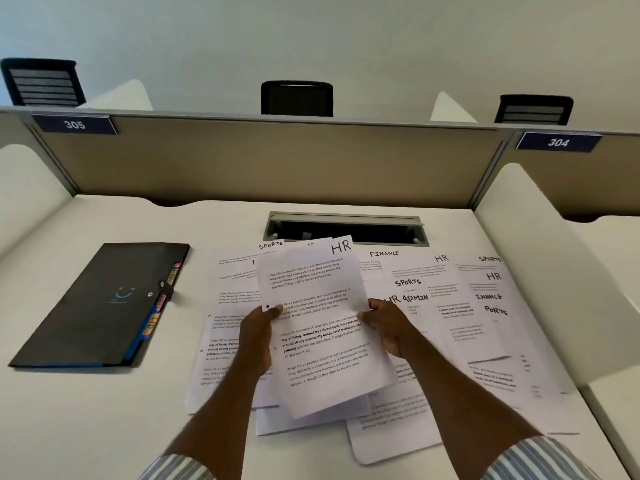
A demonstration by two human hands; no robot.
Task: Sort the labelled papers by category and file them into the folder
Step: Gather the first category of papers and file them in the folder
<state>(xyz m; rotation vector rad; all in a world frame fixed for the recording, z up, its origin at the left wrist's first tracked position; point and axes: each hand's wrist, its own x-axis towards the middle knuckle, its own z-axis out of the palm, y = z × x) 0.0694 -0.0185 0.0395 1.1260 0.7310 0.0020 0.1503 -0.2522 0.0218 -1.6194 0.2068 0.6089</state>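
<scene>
A person in striped sleeves holds a printed HR sheet [322,327] up over a white desk [104,427], tilted a little to the right. The left hand [256,337] pinches its left edge, thumb on the front; the right hand [388,327] grips the right edge with curled fingers. Whether more sheets sit behind it cannot be told.

Beneath and to the right lie loose papers [450,306], overlapping, hand-lettered SPORTS, FINANCE, HR and ADMIN. Well to the left a black folder [100,306] lies flat and closed on the desk, coloured tabs showing along its right edge.

At the back of the desk is a cable slot [346,228], then a beige partition [270,157] with number plates – 305 [74,124] and 304 [558,142].
</scene>
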